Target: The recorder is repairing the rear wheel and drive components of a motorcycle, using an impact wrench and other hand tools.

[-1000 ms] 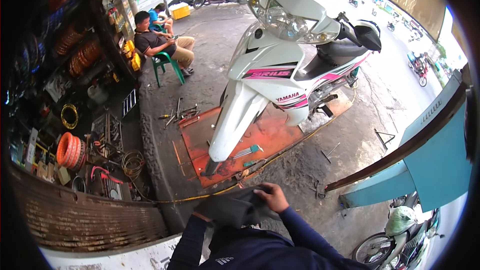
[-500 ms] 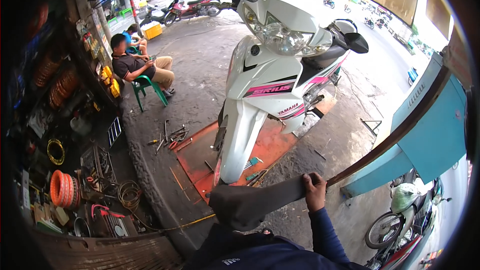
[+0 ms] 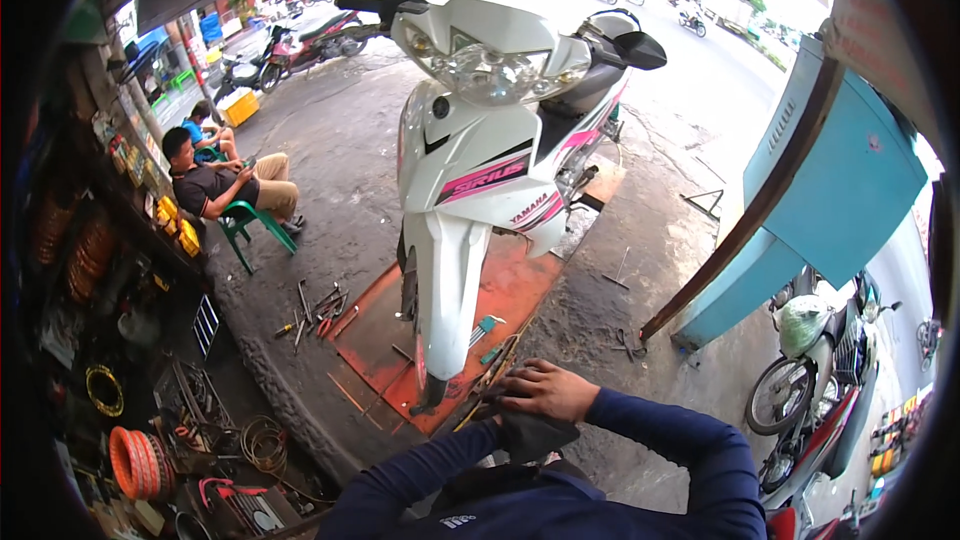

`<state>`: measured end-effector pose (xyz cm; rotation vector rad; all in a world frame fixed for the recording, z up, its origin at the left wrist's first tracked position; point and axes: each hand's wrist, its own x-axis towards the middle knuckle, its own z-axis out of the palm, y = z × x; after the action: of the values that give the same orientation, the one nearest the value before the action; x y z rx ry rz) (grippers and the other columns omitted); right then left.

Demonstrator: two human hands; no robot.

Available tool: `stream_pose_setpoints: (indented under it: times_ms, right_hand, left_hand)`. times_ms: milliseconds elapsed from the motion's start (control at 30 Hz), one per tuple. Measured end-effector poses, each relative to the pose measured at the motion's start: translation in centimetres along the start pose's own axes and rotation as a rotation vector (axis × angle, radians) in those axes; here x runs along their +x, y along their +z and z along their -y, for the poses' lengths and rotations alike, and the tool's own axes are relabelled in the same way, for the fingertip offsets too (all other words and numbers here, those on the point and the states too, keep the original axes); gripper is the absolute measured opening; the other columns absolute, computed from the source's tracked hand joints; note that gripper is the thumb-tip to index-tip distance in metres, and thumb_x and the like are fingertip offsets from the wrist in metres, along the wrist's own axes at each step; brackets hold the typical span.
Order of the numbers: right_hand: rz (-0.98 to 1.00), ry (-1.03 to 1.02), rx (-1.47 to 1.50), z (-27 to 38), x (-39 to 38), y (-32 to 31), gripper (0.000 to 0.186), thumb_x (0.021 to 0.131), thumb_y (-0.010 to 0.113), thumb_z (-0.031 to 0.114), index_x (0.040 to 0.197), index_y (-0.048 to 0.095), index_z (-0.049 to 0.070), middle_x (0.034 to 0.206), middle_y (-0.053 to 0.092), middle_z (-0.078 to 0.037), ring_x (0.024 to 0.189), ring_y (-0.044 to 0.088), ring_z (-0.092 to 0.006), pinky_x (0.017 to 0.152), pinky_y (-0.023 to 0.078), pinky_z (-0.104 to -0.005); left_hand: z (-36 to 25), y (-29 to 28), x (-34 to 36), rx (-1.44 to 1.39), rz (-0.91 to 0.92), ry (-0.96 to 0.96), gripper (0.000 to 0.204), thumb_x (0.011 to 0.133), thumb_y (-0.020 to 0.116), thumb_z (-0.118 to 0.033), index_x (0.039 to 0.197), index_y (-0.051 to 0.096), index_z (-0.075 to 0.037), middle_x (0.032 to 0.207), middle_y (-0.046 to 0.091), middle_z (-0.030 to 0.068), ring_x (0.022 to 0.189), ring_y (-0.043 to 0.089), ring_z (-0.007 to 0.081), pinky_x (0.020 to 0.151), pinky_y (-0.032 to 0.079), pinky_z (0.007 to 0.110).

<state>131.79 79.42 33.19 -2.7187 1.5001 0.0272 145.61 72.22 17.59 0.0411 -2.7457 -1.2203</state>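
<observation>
My right hand (image 3: 548, 390) reaches in from the right, fingers bent and close together over a dark grey, soft cloth-like piece (image 3: 538, 432). The piece is bunched up in front of my chest and hangs below the hand. From the left, my left forearm (image 3: 425, 465) in a dark blue sleeve comes to the same spot. Its hand is mostly hidden under the right one, and its fingers do not show. Just beyond stands a white and pink motorbike (image 3: 470, 165), its front end toward me, over an orange-red platform (image 3: 515, 285).
Loose hand tools (image 3: 325, 310) lie left of the platform. Toward the left wall are an orange coiled roll (image 3: 140, 462) and a tool case (image 3: 250, 508). A person (image 3: 225, 180) sits on a green chair (image 3: 262, 225). A blue cabinet (image 3: 840, 200) and parked motorbikes (image 3: 800, 380) are at right.
The dark piece, stretched out to the right by my right hand before, is now bunched up. My right hand has moved left to meet my left arm. The view has shifted rightward.
</observation>
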Motion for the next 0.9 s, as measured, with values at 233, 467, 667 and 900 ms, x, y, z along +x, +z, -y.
stream_pose_setpoints:
  times_ms: [233,467,667,900]
  right_hand:
    - [-0.243,0.904,0.772,-0.6,-0.8,12.4,0.027,0.081,0.054,0.014,0.106,0.063,0.010,0.095,0.066,-0.015,0.089,0.062,-0.0360,0.074,0.050,-0.0380]
    - [-1.037,1.176,2.113,0.0,-3.6,12.1,0.026,0.085,0.056,0.011,0.110,0.059,0.006,0.106,0.064,-0.011,0.097,0.061,-0.0237,0.081,0.049,-0.0358]
    - [-1.103,0.985,1.261,1.5,-8.2,4.7,0.037,0.087,0.054,0.018,0.121,0.051,0.001,0.122,0.056,-0.014,0.113,0.054,-0.0251,0.091,0.046,-0.0385]
    - [-0.870,0.886,0.479,1.8,-6.4,3.6,0.055,0.081,0.060,0.021,0.130,0.044,0.001,0.136,0.041,-0.021,0.129,0.033,-0.0380,0.106,0.027,-0.0425]
  left_hand:
    - [-0.1,1.3,3.7,0.419,-0.161,-0.106,0.019,0.079,0.057,-0.033,0.085,0.063,-0.015,0.081,0.065,0.0112,0.076,0.064,0.0265,0.071,0.049,0.039]
    - [-3.0,-0.8,8.5,0.380,-0.201,-0.091,0.032,0.076,0.060,-0.041,0.092,0.061,-0.014,0.083,0.063,0.0106,0.076,0.063,0.0243,0.075,0.047,0.038]
    - [-11.4,-5.5,12.6,-0.142,0.090,-0.316,0.028,0.090,0.050,-0.026,0.110,0.050,-0.007,0.116,0.056,0.0095,0.104,0.055,0.0232,0.089,0.041,0.040]
    - [-15.3,-5.9,12.5,0.464,-0.102,-0.620,0.034,0.094,0.044,-0.015,0.126,0.044,-0.003,0.116,0.052,0.0116,0.115,0.046,0.0172,0.097,0.036,0.023]
